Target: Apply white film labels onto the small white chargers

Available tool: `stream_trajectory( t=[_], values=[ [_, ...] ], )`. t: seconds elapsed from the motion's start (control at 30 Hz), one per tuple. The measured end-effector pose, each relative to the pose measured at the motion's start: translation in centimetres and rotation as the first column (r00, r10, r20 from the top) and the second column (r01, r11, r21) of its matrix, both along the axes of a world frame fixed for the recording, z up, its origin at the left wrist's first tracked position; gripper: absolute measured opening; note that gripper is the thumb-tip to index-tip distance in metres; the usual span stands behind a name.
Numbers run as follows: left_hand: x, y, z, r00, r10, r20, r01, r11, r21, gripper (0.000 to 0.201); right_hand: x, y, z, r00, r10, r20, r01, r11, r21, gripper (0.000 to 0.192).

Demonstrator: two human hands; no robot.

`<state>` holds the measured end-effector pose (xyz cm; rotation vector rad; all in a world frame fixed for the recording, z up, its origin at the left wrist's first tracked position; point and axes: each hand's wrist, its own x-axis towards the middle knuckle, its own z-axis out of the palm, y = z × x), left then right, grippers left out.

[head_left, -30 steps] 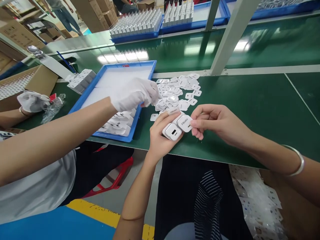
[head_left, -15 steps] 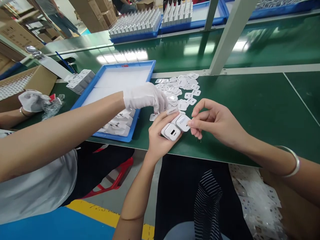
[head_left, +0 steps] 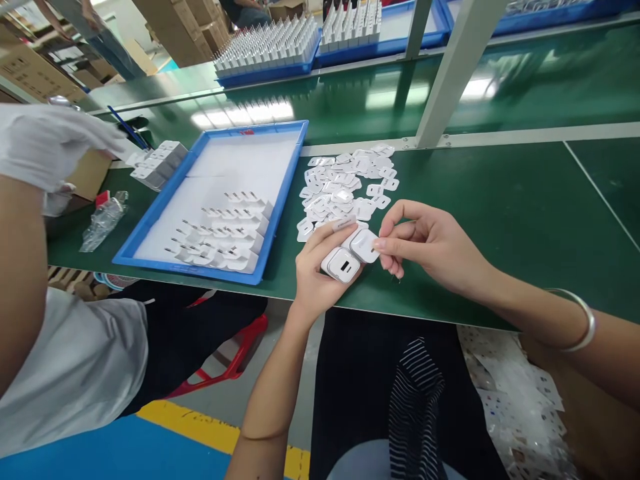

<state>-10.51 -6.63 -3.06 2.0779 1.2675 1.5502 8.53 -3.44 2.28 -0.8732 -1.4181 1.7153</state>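
Two white USB chargers sit side by side in my left hand (head_left: pixel 320 270), whose fingers wrap round them. The nearer charger (head_left: pixel 342 265) turns its end with dark port slots up toward me. On the other charger's end lies a thin white face piece (head_left: pixel 363 245); the thumb and fingertips of my right hand (head_left: pixel 417 240) pinch its right edge. A small white strip (head_left: pixel 345 223) rests on a left-hand finger. Just beyond is a pile of thin white rounded pieces (head_left: pixel 345 183) with slots, spread on the green table (head_left: pixel 480 200).
A blue tray (head_left: pixel 210 137) left of the pile holds rows of white chargers (head_left: pixel 225 233) with pins up. At far left are a co-worker's gloved hand (head_left: pixel 55 137), a clear plastic bag (head_left: pixel 105 220) and grey-white blocks (head_left: pixel 160 163). A metal post (head_left: pixel 453 80) rises behind.
The co-worker's gloved hand has left the pile and swung away to the far left, uncovering the tray. My two hands and the chargers stay almost still.
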Motion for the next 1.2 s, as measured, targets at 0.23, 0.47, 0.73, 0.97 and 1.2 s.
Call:
stream_trajectory(
  t=[0.23,0.47,0.73,0.97,1.2],
  values=[
    [-0.1,0.1,-0.1,1.000,-0.005,-0.014,0.005,1.000,0.006,0.040,-0.1,-0.2,-0.3,0.999,-0.046,0.018,0.046,0.999,0.023,0.035],
    [-0.2,0.3,-0.3,0.999,-0.019,-0.027,0.020,1.000,0.013,0.042,-0.4,-0.4,-0.7,0.995,-0.096,0.033,0.095,0.994,0.051,0.033],
    [-0.2,0.3,-0.4,0.999,-0.027,-0.024,0.028,0.999,0.026,0.044,-0.6,-0.5,-0.9,0.987,-0.149,0.052,0.146,0.988,0.054,0.034],
    [-0.1,0.4,-0.4,1.000,-0.006,-0.025,0.007,0.999,0.031,0.042,-0.6,-0.6,-1.0,0.981,-0.171,0.089,0.161,0.981,0.108,0.032],
    [0.1,0.4,-0.4,1.000,0.001,-0.001,-0.001,0.999,0.040,0.040,-0.7,-0.6,-1.2,0.978,-0.175,0.109,0.159,0.977,0.143,0.034]
  ],
)
